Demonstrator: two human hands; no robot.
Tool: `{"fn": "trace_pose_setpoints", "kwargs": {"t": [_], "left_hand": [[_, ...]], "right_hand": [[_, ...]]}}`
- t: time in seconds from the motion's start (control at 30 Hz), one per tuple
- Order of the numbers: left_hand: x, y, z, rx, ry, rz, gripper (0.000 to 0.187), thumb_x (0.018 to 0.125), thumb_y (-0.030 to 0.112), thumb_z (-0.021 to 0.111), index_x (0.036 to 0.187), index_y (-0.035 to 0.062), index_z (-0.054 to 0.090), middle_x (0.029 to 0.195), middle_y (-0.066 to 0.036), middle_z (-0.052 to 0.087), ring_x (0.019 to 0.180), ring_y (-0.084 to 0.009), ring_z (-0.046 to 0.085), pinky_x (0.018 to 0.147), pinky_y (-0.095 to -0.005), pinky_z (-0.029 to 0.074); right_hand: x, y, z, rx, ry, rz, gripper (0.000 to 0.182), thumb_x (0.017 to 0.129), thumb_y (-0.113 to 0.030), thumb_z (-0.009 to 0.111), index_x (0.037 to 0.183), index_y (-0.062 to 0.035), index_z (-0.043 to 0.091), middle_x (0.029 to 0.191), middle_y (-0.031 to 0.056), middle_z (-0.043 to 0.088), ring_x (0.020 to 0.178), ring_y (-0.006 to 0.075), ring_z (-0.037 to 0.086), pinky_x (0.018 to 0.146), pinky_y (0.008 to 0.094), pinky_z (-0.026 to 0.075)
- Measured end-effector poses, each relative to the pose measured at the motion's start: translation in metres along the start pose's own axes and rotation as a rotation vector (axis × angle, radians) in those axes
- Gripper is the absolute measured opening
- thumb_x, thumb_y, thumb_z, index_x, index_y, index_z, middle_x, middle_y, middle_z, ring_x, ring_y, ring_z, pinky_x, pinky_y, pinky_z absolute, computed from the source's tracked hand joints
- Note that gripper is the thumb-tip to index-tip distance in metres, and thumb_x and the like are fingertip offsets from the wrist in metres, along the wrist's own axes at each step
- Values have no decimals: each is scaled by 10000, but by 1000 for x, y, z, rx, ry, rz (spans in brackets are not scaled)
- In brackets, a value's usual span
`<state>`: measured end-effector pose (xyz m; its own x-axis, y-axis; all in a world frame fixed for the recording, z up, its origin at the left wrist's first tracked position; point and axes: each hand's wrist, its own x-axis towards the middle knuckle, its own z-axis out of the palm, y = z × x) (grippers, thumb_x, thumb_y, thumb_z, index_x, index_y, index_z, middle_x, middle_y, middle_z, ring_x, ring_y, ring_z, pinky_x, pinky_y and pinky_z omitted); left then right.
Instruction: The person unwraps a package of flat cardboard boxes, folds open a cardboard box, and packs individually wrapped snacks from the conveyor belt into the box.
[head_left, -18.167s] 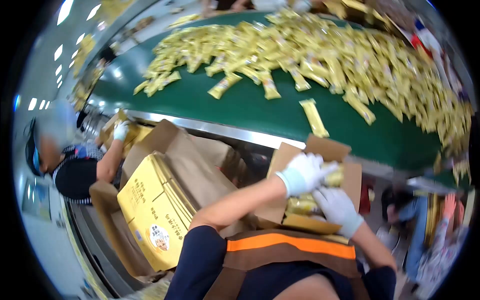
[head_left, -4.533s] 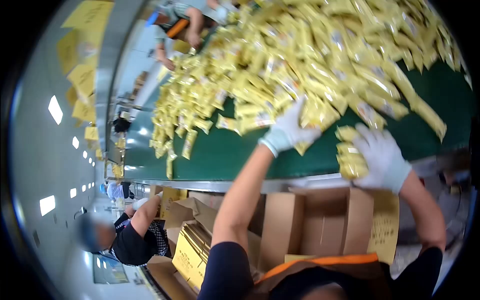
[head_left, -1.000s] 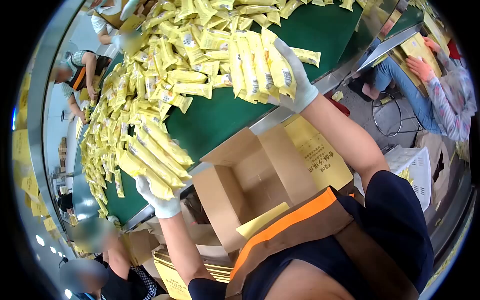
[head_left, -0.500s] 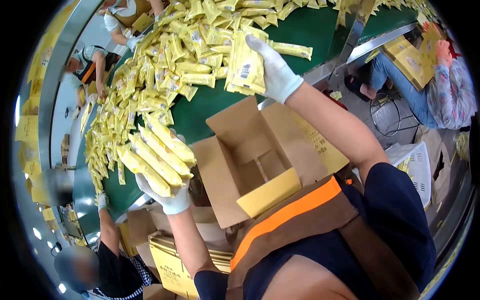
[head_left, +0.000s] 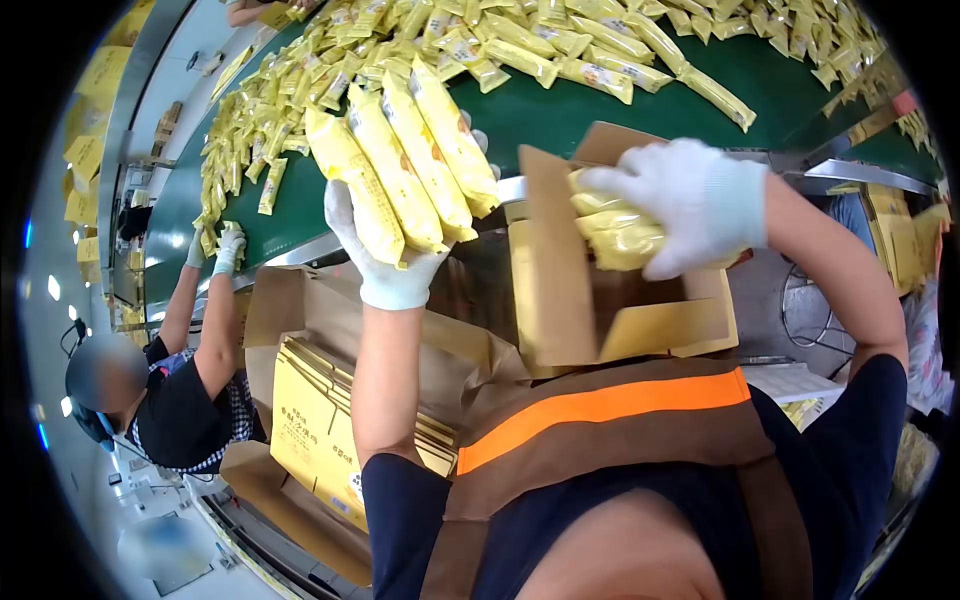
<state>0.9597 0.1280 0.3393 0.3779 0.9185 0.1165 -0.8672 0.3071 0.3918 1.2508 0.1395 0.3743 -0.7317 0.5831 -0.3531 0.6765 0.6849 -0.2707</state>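
Observation:
Several long yellow packets [head_left: 405,165] lie side by side in my left hand [head_left: 375,250], whose gloved fingers wrap round them from below, over the belt's near edge. My gloved right hand [head_left: 690,205] grips another bunch of yellow packets [head_left: 615,230] at the mouth of an open cardboard box [head_left: 560,260]. The bunch hides part of the box's inside. One flap of the box stands up on its left side, and a yellow flap [head_left: 655,328] faces me.
A green belt [head_left: 520,108] heaped with loose yellow packets [head_left: 440,40] curves across the top. Flattened yellow cartons [head_left: 315,430] stand in a large box at lower left. A co-worker [head_left: 190,410] reaches to the belt at left. Another person's sleeve [head_left: 930,340] shows far right.
My right hand has come down from above the belt to the box mouth with its packets. My left hand has moved up and right in view. The box appears further right.

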Motion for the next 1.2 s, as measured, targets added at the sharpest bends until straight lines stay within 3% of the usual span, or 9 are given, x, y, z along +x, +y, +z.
{"fn": "trace_pose_setpoints", "kwargs": {"t": [0.2, 0.37, 0.4, 0.47, 0.67, 0.73, 0.9, 0.97, 1.2], "left_hand": [[19, -16, 18, 486, 13, -74, 989, 777, 538, 689, 1522, 68, 239, 1490, -247, 336, 1356, -467, 353, 1126, -572, 324], [14, -16, -14, 862, 3, -363, 836, 765, 166, 684, 1491, 18, 298, 1297, -96, 551, 1133, -155, 554, 964, -329, 456], [18, -15, -17, 945, 25, -542, 875, 740, 127, 690, 1504, 18, 278, 1295, -94, 541, 1123, -159, 546, 962, -301, 441], [26, -27, -5, 1423, -232, -494, 1019, 687, 195, 776, 1522, -6, 228, 1467, -149, 402, 1356, -233, 398, 1125, -321, 304], [11, -41, 6, 2336, -305, -166, 935, 684, 386, 762, 1480, 107, 358, 1155, -228, 528, 1028, -400, 565, 901, -440, 475], [10, -55, 33, 2461, -325, 51, 860, 692, 355, 758, 1455, 161, 412, 1140, -215, 528, 1015, -370, 564, 871, -446, 465], [5, -86, 57, 2225, -615, 219, 867, 654, 250, 767, 1439, 183, 405, 1161, -223, 498, 1038, -374, 547, 881, -447, 456], [12, -88, 34, 2139, -495, -131, 982, 635, 239, 778, 1492, 152, 308, 1182, -229, 491, 1060, -389, 542, 910, -439, 468], [1, -83, -33, 1560, -53, 11, 1161, 658, 304, 796, 1548, 49, 94, 1353, -257, 453, 1266, -390, 475, 1054, -389, 401]], "right_hand": [[70, -48, 79, -275, -391, -36, 699, 726, -426, 690, 1350, -144, 546, 1201, 141, 608, 1087, 325, 607, 860, 431, 486], [68, -40, 150, -234, -29, -312, 559, 786, -405, 597, 1225, -65, 658, 1216, 146, 638, 1043, 298, 587, 846, 493, 397], [74, -54, 123, -292, -310, -226, 510, 802, -368, 585, 1205, -68, 673, 1208, 136, 641, 1060, 295, 576, 827, 482, 397], [82, -77, 122, -334, -466, -105, 432, 834, -292, 567, 1192, -78, 681, 1229, 127, 629, 1088, 292, 556, 807, 469, 399], [85, -49, 195, -373, 33, -79, 373, 965, -292, 443, 1284, -162, 585, 1242, 117, 615, 1113, 206, 600, 944, 381, 475], [76, -65, 144, -96, -219, -15, 399, 930, -294, 474, 1307, -220, 581, 1213, 111, 651, 1057, 288, 638, 876, 429, 503], [76, -62, 161, -107, -148, -122, 430, 907, -279, 496, 1326, -208, 562, 1157, 119, 663, 1007, 311, 651, 882, 442, 498], [74, -59, 163, -117, -126, -148, 444, 898, -273, 505, 1334, -203, 555, 1135, 122, 667, 987, 320, 657, 885, 447, 496], [60, -33, 130, -289, 143, -397, 499, 866, -252, 536, 1360, -185, 528, 1057, 132, 684, 917, 352, 675, 894, 465, 488]]}}
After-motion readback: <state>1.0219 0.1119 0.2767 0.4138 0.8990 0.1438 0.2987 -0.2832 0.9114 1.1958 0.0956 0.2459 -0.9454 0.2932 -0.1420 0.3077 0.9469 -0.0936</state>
